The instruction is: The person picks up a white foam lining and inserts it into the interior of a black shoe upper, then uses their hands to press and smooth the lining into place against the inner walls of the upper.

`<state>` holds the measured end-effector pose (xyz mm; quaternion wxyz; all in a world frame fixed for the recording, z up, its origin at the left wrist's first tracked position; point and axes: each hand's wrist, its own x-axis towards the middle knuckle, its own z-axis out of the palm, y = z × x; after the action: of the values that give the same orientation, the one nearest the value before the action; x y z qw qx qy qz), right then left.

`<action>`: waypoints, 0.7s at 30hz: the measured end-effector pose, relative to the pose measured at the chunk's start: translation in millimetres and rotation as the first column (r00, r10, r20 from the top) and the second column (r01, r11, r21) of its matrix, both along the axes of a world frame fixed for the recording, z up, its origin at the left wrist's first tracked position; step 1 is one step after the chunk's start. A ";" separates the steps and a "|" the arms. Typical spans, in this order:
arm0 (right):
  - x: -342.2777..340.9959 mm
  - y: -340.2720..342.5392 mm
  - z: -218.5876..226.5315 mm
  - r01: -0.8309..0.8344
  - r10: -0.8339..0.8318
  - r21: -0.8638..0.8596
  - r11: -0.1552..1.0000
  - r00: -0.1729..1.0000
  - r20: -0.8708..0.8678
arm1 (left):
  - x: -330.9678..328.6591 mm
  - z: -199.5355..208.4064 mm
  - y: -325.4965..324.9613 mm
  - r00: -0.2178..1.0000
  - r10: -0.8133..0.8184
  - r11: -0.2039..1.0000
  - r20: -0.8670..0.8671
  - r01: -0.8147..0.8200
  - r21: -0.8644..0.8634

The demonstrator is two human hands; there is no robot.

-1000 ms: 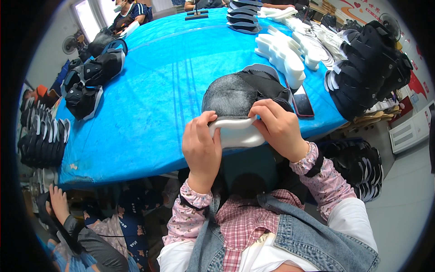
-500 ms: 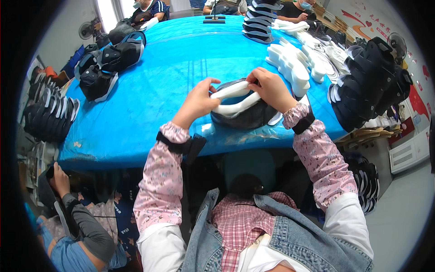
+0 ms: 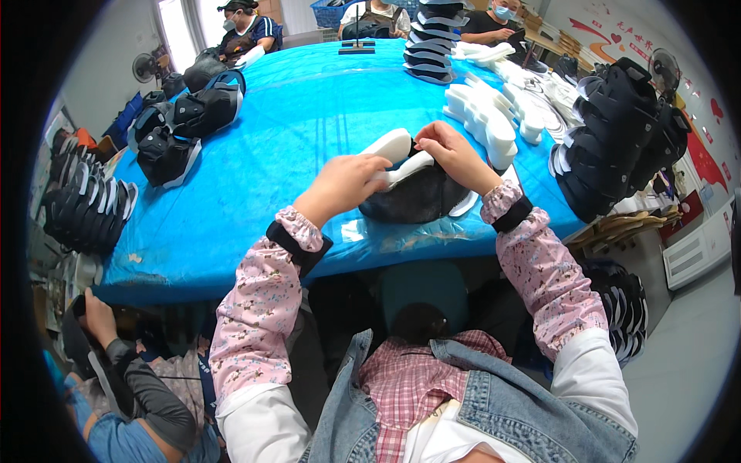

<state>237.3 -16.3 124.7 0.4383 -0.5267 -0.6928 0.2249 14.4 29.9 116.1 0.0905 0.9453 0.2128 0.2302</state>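
Observation:
In front of me on the blue-covered table rests a dark, rounded fabric piece (image 3: pixel 409 199), shaped like a cap with its opening up. A thick white foam strip (image 3: pixel 395 147) curves along its opening, one end standing up on the far side. My left hand (image 3: pixel 337 184) is closed on the strip at the left side, thumb and fingers pressed on it. At the right end of the opening, my right hand (image 3: pixel 455 154) pinches the dark edge beside the foam's end. Its fingertips partly hide what they hold.
White foam pieces (image 3: pixel 482 116) lie to the right, beside stacked black cap-like pieces (image 3: pixel 610 147). More black pieces (image 3: pixel 166 150) sit at the left. A tall stack (image 3: pixel 430 46) and a small black stand (image 3: pixel 356 47) are farther back. Other people sit around the table (image 3: pixel 270 154).
My left hand has shifted right along the foam, its fingers now over the near stretch. The far foam end has come up, and a gap shows between the foam ends near my right hand.

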 end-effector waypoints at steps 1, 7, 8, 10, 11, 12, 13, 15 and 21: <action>0.4 -0.1 -1.2 0.014 -0.014 0.015 1.000 1.000 0.017 | 1.0 0.9 1.8 1.000 0.016 1.000 0.008 -0.016 0.018; 5.2 -9.6 1.9 -0.032 0.038 -0.087 0.996 0.997 0.069 | 14.2 -2.7 10.7 0.982 0.179 0.981 -0.068 -0.172 0.091; 5.6 -8.8 2.1 -0.031 0.037 -0.085 0.996 0.997 0.067 | 16.4 -5.3 12.6 0.975 0.214 0.972 -0.062 -0.207 0.108; 8.1 -7.3 0.5 -0.038 0.044 -0.030 0.999 0.978 0.204 | 23.2 -9.1 15.5 0.973 0.226 0.968 -0.042 -0.220 0.125; 9.0 -6.6 -0.8 -0.034 0.039 -0.030 0.999 0.979 0.201 | 26.5 -11.1 17.1 0.970 0.243 0.961 -0.019 -0.238 0.140; 9.0 -5.0 -1.8 -0.034 0.020 0.041 0.999 0.954 0.298 | 29.2 -12.4 18.5 0.970 0.242 0.961 -0.023 -0.236 0.142; 9.1 -3.7 -2.8 -0.040 -0.006 0.111 0.993 0.921 0.391 | 32.0 -13.8 19.8 0.965 0.262 0.950 -0.016 -0.254 0.179; 9.6 -2.9 -3.4 -0.029 -0.008 0.094 0.995 0.927 0.376 | 35.9 -17.0 21.5 0.960 0.279 0.938 -0.015 -0.269 0.217; 7.6 -2.8 -8.9 0.007 -0.091 0.203 0.979 0.909 0.407 | 50.8 -18.8 17.3 0.937 0.350 0.905 0.005 -0.340 0.257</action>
<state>244.8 -19.1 115.8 0.3368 -0.5338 -0.7752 0.0270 65.2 47.2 97.3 -0.0778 0.9009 0.3472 0.2485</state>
